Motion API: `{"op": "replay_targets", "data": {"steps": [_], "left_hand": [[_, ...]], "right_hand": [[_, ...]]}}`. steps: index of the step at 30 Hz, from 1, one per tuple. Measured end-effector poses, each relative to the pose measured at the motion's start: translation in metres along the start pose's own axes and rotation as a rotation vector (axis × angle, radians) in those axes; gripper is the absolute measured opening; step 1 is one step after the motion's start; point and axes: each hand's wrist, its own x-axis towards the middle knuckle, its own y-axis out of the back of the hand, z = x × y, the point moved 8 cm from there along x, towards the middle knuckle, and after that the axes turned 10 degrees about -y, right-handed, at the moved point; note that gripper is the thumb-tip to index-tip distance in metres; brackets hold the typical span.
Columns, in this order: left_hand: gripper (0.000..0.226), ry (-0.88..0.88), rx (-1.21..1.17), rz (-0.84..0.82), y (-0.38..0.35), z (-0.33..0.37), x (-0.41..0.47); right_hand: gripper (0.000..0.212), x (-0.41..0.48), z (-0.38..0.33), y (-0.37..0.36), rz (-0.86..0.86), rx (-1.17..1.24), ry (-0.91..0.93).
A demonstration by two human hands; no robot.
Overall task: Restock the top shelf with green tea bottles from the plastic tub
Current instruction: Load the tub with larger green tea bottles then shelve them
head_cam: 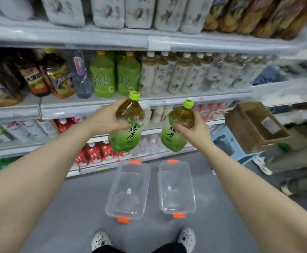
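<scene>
My left hand (106,118) grips a green tea bottle (126,133) with a lime cap around its shoulder, held upright in front of the shelves. My right hand (192,131) grips a second green tea bottle (172,136) the same way, a little lower and to the right. Two clear plastic tubs with orange clips stand on the floor below, the left tub (129,190) and the right tub (176,187); both look empty. Two similar green-labelled bottles (115,75) stand on the shelf (98,105) just above my hands. A higher shelf (149,40) carries white packs.
White-labelled bottles (181,73) fill the shelf right of the green ones, snack bags (39,77) the left. Red cartons (94,152) sit on lower shelves. A brown cardboard box (256,126) and a blue crate (227,143) stand at right. My shoes (101,241) are on grey floor.
</scene>
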Motion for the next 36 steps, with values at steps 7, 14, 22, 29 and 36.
{"op": "replay_targets", "data": {"steps": [7,14,22,29,36], "left_hand": [[0.096,-0.069,0.023,0.082,-0.037,0.138,0.092],[0.084,-0.18,0.057,0.19,-0.034,0.257,0.169],[0.082,-0.327,0.097,0.326,0.026,0.344,0.232],[0.072,-0.468,0.004,0.453,0.074,0.408,0.284],[0.074,-0.55,-0.017,0.589,0.115,0.465,0.344]], "right_hand": [[0.075,0.057,0.029,0.159,0.067,-0.013,0.132],[0.082,0.111,0.022,0.296,0.095,0.03,0.259],[0.085,0.156,-0.031,0.39,0.169,0.134,0.366],[0.091,0.188,-0.079,0.463,0.283,0.187,0.46],[0.102,0.252,-0.135,0.545,0.259,0.298,0.616]]}}
